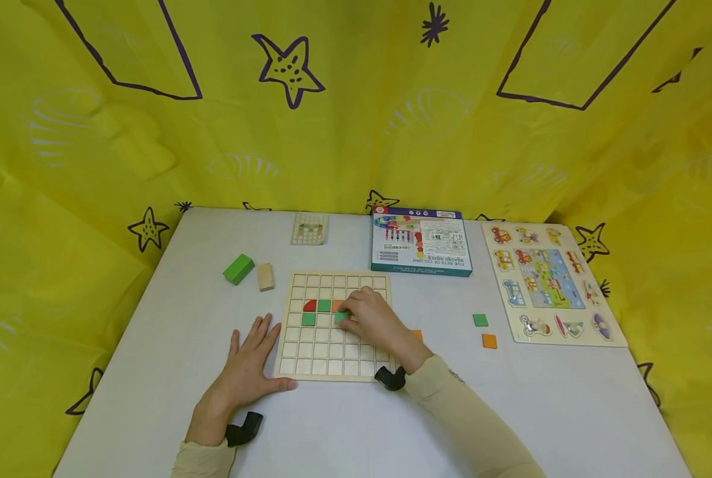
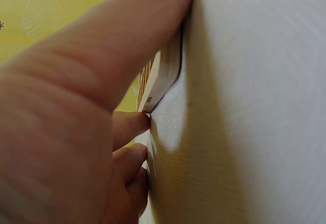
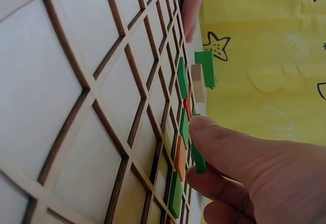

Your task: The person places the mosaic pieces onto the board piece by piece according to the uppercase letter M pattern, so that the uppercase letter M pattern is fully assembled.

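Observation:
A pale wooden grid board (image 1: 319,367) lies on the table between the hands. My right hand (image 1: 375,320) is over the board, its thumb and fingers pinching a small green square tile (image 3: 197,158) close over the grid. Beside it in the grid sit a red tile with a rounded corner (image 1: 311,305), green tiles (image 1: 324,305) and an orange tile (image 1: 337,305); my fingers partly cover this group. Flat on the table, my left hand (image 1: 245,364) has its fingers spread at the board's left edge, the thumb at the near corner.
Left of the board stand a green block (image 1: 239,269) and a plain wooden block (image 1: 265,277). Behind it lie a pattern card (image 1: 309,229) and a blue box (image 1: 420,242). To the right are a loose green tile (image 1: 480,320), an orange tile (image 1: 489,341) and a picture puzzle (image 1: 520,326).

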`<act>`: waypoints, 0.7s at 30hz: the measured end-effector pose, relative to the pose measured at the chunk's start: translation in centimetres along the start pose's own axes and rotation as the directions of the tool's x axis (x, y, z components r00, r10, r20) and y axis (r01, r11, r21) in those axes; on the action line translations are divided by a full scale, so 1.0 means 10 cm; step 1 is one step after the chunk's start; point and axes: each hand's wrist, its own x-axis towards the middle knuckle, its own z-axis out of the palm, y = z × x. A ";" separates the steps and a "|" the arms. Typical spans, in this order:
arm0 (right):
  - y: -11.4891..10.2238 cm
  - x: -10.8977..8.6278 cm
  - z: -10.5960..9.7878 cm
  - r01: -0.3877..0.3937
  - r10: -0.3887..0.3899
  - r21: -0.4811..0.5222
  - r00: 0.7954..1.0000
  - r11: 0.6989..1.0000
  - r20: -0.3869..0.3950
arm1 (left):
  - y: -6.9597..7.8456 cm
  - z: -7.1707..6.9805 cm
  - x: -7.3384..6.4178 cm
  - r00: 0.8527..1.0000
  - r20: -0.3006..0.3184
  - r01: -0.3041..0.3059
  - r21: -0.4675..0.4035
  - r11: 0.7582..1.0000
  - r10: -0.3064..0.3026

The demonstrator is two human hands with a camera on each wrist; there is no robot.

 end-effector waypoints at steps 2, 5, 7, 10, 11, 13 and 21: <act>-0.01 0.01 0.01 0.000 0.000 -0.006 1.000 1.000 0.004 | 0.00 0.00 0.00 1.000 -0.002 -0.003 0.000 1.000 0.003; -0.01 0.02 0.02 -0.007 0.007 -0.013 1.000 1.000 0.013 | 0.00 0.00 0.00 1.000 -0.005 -0.005 -0.002 1.000 0.005; -0.02 0.02 0.03 -0.014 0.014 -0.018 1.000 1.000 0.019 | 0.00 0.00 0.00 1.000 -0.006 -0.005 -0.003 1.000 0.005; -0.03 0.03 0.03 -0.025 0.026 -0.030 0.999 0.999 0.028 | -0.01 0.00 0.00 1.000 -0.004 -0.006 0.001 1.000 0.006; -0.03 0.03 0.03 -0.026 0.027 -0.034 0.999 0.999 0.029 | -0.01 0.00 0.00 1.000 -0.004 -0.007 0.001 1.000 0.007; -0.04 0.04 0.04 -0.027 0.029 -0.042 0.999 0.999 0.030 | -0.01 0.00 0.00 1.000 -0.003 -0.006 0.000 1.000 0.006; -0.06 0.06 0.05 -0.019 0.020 -0.072 1.000 0.997 0.023 | 0.00 -0.01 -0.01 1.000 -0.006 -0.006 -0.009 1.000 0.006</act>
